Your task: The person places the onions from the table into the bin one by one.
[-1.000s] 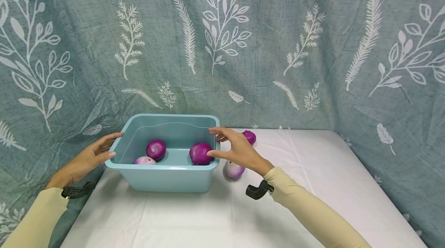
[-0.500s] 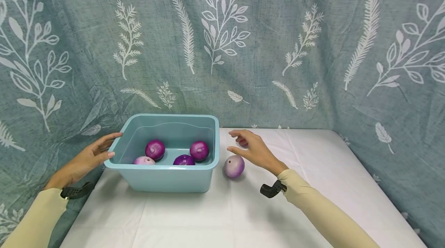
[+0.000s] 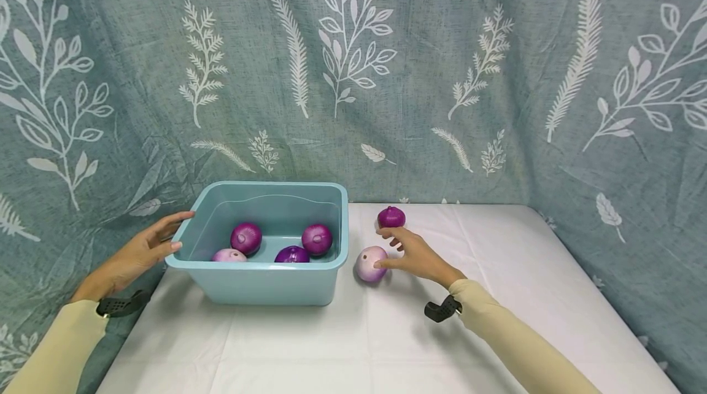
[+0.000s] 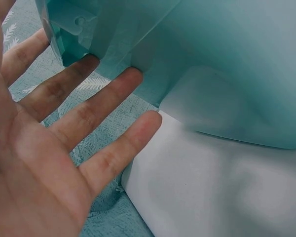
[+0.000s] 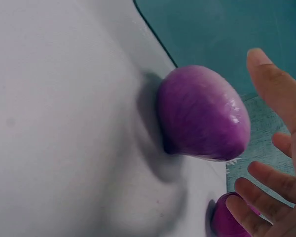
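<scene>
A light blue plastic bin (image 3: 259,283) stands at the left of the white table. Inside it lie several onions, among them a purple onion (image 3: 246,239) and another purple onion (image 3: 317,239). My left hand (image 3: 145,253) is at the bin's left side, its straight fingers under the rim in the left wrist view. Right of the bin sits a pale purple onion (image 3: 371,264). My right hand (image 3: 421,256) hovers just over it with fingers spread and thumb apart, holding nothing. Behind that hand a darker purple onion (image 3: 391,216) rests near the table's back edge.
The white cloth-covered table (image 3: 497,296) reaches toward the right and front. A grey-green leaf-print curtain (image 3: 420,105) hangs close behind it and along both sides. Each wrist wears a black band (image 3: 444,308).
My right hand has withdrawn from the bin, leaving a purple onion inside, and moved right and down to the pale purple onion. The left hand has stayed at the bin.
</scene>
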`<control>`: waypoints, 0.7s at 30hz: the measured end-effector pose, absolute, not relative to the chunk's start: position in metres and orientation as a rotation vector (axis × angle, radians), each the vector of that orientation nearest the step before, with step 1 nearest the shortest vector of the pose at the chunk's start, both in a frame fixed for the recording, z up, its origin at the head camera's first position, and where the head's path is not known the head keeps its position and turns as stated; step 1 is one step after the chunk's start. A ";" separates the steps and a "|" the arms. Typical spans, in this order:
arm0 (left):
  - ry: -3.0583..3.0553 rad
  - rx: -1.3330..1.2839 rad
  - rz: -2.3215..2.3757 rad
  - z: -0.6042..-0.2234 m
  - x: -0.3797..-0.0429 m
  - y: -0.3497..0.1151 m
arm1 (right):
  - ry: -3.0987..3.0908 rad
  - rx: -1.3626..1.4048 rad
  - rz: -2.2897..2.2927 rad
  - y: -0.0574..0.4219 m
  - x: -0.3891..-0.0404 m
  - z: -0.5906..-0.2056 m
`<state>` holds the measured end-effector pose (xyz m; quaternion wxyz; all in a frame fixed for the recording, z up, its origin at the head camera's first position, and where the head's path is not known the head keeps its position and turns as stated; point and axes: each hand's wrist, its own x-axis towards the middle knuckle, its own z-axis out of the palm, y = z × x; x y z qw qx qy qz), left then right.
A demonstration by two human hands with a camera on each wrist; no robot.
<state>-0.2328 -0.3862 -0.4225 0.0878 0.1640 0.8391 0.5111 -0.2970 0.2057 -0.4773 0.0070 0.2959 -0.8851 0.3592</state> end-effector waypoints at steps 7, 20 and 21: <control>2.486 0.484 1.533 -0.423 -0.233 -0.387 | -2.798 0.982 1.093 0.203 -0.295 -0.488; 2.495 0.488 1.530 -0.422 -0.232 -0.387 | -2.804 0.982 1.049 0.200 -0.293 -0.496; 2.492 0.485 1.531 -0.422 -0.232 -0.387 | -2.801 0.985 1.055 0.200 -0.293 -0.497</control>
